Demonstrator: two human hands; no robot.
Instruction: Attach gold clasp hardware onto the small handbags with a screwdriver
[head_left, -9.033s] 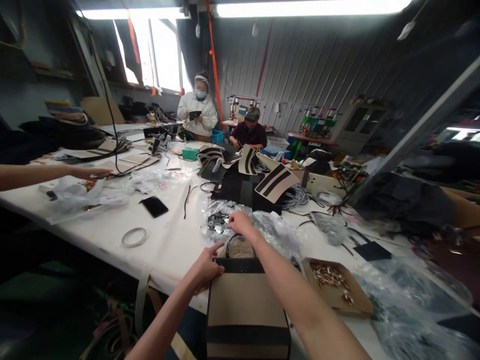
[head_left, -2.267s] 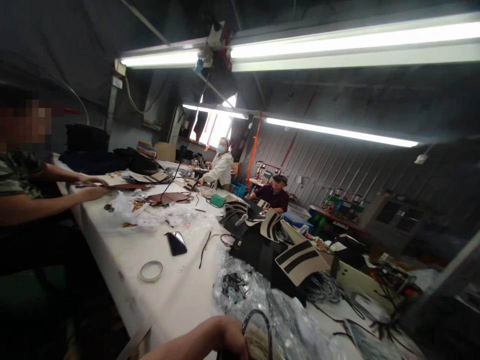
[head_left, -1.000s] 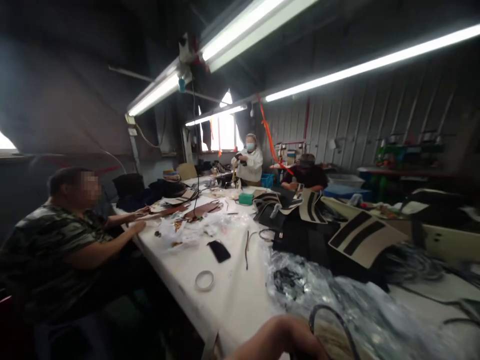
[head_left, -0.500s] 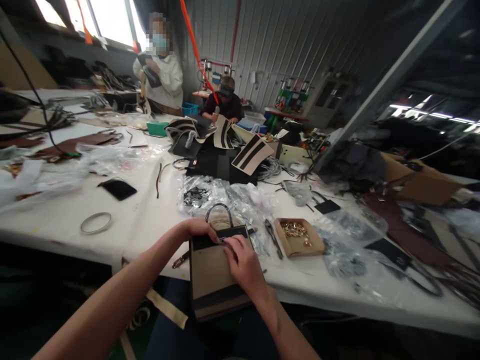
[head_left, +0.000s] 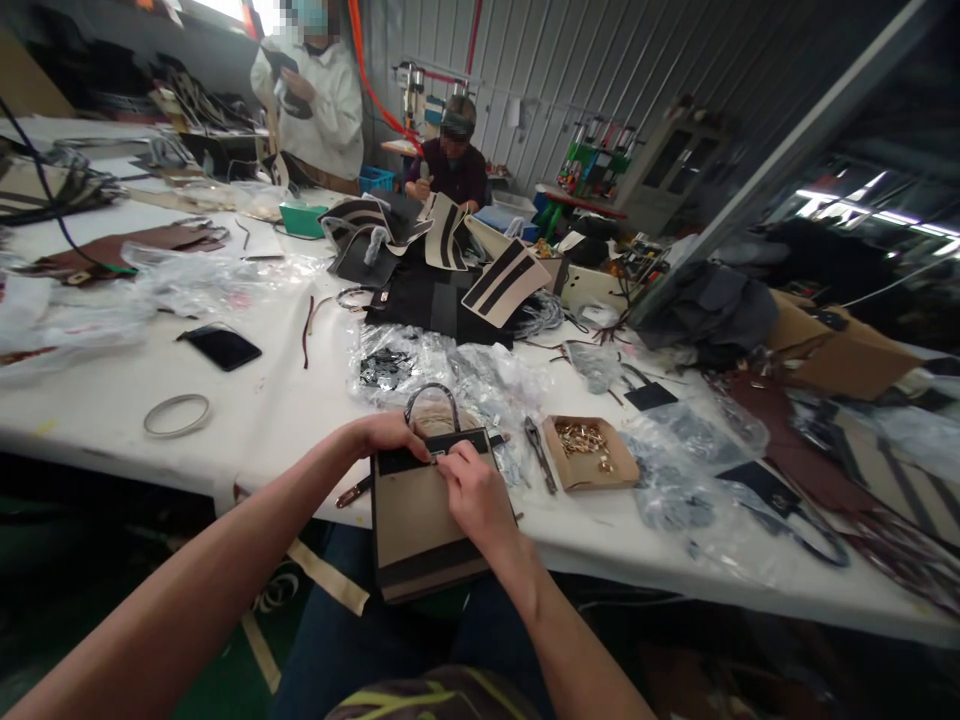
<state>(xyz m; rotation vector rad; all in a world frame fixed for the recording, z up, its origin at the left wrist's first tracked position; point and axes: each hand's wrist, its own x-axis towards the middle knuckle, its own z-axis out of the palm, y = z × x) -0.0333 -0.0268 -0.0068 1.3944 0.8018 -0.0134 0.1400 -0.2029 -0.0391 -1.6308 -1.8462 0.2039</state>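
Observation:
A small beige handbag point(head_left: 411, 512) with dark bands and a looped handle point(head_left: 433, 388) leans between my lap and the table edge. My left hand point(head_left: 391, 436) is closed on its upper edge, thumb on the dark top band. My right hand point(head_left: 477, 492) has its fingers pinched together beside that thumb, at a small shiny metal piece point(head_left: 437, 457) on the band. The fingers hide most of this piece. A brown strap with a metal end point(head_left: 352, 493) sticks out at the bag's left side.
Right of the bag lie pliers point(head_left: 540, 455) and a cardboard tray point(head_left: 592, 472) of small gold-coloured fittings. Clear plastic bags point(head_left: 480, 380), a phone point(head_left: 223, 346) and a tape roll point(head_left: 177, 414) are on the table point(head_left: 285, 440). Two people are at the far side.
The view has tipped and shifted slightly, so the table sits higher in the picture. My right fingers have drawn together into a pinch near my left thumb.

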